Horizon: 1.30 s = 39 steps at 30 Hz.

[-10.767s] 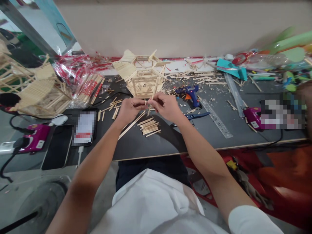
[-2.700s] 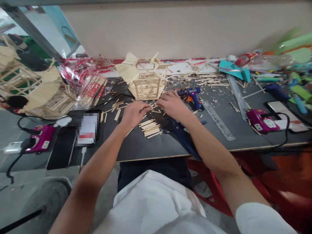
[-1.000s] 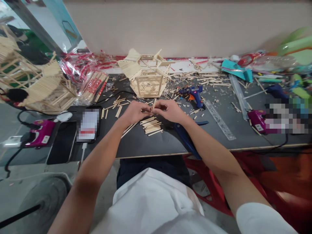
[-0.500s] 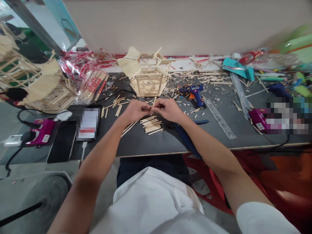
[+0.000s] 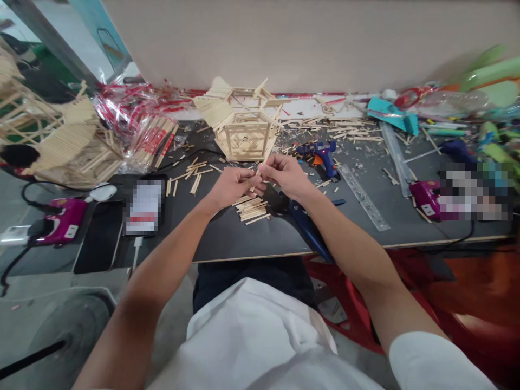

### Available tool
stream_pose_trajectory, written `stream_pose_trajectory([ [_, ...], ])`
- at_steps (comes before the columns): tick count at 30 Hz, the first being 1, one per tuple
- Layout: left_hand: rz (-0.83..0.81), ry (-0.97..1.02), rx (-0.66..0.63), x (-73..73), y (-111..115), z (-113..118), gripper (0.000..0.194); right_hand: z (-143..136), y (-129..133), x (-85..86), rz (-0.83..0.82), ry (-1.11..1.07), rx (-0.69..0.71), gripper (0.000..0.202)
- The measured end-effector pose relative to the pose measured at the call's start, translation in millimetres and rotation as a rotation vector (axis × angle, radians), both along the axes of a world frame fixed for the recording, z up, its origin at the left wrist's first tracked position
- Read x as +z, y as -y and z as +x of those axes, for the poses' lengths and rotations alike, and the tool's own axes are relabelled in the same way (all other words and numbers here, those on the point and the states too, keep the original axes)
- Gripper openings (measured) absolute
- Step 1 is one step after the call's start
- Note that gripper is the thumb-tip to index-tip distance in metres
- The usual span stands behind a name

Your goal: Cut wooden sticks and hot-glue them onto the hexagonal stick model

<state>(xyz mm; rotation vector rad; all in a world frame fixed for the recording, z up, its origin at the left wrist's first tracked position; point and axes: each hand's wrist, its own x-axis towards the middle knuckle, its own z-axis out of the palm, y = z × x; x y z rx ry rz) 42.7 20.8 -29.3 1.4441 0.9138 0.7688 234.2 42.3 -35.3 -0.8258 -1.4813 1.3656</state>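
My left hand (image 5: 235,186) and my right hand (image 5: 287,174) meet over the middle of the table, fingers pinched together. Between them is a short wooden stick (image 5: 259,171), slanting up to the right and partly covered by the fingers. A bundle of cut wooden sticks (image 5: 252,209) lies just below the hands. Behind them stands a lantern-like frame (image 5: 245,135) built from thin sticks, with ribbed flaps at its upper left. Under my right hand and forearm is a dark blue hand cutter (image 5: 306,225), partly hidden.
A blue glue gun (image 5: 323,154) and a clear ruler (image 5: 363,196) lie to the right. Two phones (image 5: 143,208) and a purple power strip (image 5: 63,221) are at left, near another stick model (image 5: 87,149). Wrapped chopsticks (image 5: 150,138) and wood scraps (image 5: 345,130) cover the back.
My right hand has risen slightly and turned, showing more of the cutter beneath it. My left hand's fingers have spread a little lower around the stick. The view has shifted slightly.
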Motion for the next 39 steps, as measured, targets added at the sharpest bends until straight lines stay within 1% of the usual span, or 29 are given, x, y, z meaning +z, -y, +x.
stream_pose_trajectory([
  [2,-0.093,0.023,0.018,2.1,2.2,2.1,0.026,-1.3,1.7,0.6,-0.055,-0.014,0.006,0.057],
  [4,-0.146,0.028,0.036,4.7,3.7,2.6,0.022,-2.7,3.0,0.1,-0.093,-0.024,0.010,0.057],
  [8,-0.198,0.021,0.058,9.7,5.3,1.9,0.015,-5.6,3.8,-2.5,-0.115,-0.023,0.022,0.058],
  [11,-0.206,0.008,0.090,11.9,4.9,0.9,0.013,-2.5,0.8,-1.4,-0.101,0.029,-0.040,0.061],
  [13,-0.211,-0.006,0.102,13.0,4.0,-0.7,0.013,6.5,-2.2,4.9,-0.067,0.097,-0.116,0.065],
  [16,-0.221,-0.026,0.112,14.3,2.1,-4.3,0.013,31.5,0.4,24.2,0.046,0.271,-0.228,0.060],
  [18,-0.225,-0.028,0.120,14.4,0.7,-6.6,0.013,52.2,13.1,38.7,0.133,0.478,-0.271,0.050],
  [19,-0.225,-0.026,0.117,14.2,0.1,-7.4,0.013,62.5,23.2,44.2,0.151,0.611,-0.269,0.045],
  [20,-0.226,-0.024,0.109,13.7,-0.3,-8.0,0.014,72.2,35.6,47.4,0.158,0.742,-0.269,0.043],
  [21,-0.227,-0.022,0.101,13.2,-0.7,-8.3,0.015,81.3,49.6,48.1,0.144,0.866,-0.240,0.044],
  [22,-0.229,-0.021,0.095,12.6,-0.8,-8.2,0.015,89.5,64.4,45.9,0.136,0.973,-0.204,0.047],
  [23,-0.233,-0.020,0.090,12.0,-0.8,-7.9,0.015,96.9,79.2,41.2,0.148,1.065,-0.150,0.055],
  [26,-0.258,-0.009,0.089,10.9,-0.2,-5.9,0.012,113.5,116.5,18.4,0.228,1.262,-0.027,0.094],
  [28,-0.270,0.006,0.084,10.6,0.0,-4.8,0.011,119.1,131.6,4.3,0.293,1.351,-0.025,0.111],
  [29,-0.274,0.012,0.082,10.5,-0.1,-4.5,0.011,120.2,136.3,-0.5,0.320,1.384,-0.035,0.113],
  [30,-0.278,0.017,0.081,10.4,-0.4,-4.6,0.011,120.3,139.4,-3.4,0.343,1.411,-0.048,0.109],
  [32,-0.282,0.015,0.082,10.1,-1.4,-5.4,0.011,118.5,142.4,-4.2,0.378,1.453,-0.063,0.093],
  [35,-0.277,0.001,0.077,10.0,-3.0,-7.4,0.011,114.0,142.6,2.3,0.398,1.485,-0.058,0.065],
  [37,-0.276,-0.007,0.062,10.7,-3.1,-8.5,0.012,111.5,141.0,8.1,0.380,1.438,-0.052,0.056],
  [39,-0.275,-0.007,0.044,11.9,-2.5,-9.2,0.013,109.5,137.4,13.7,0.316,1.341,-0.057,0.046],
])
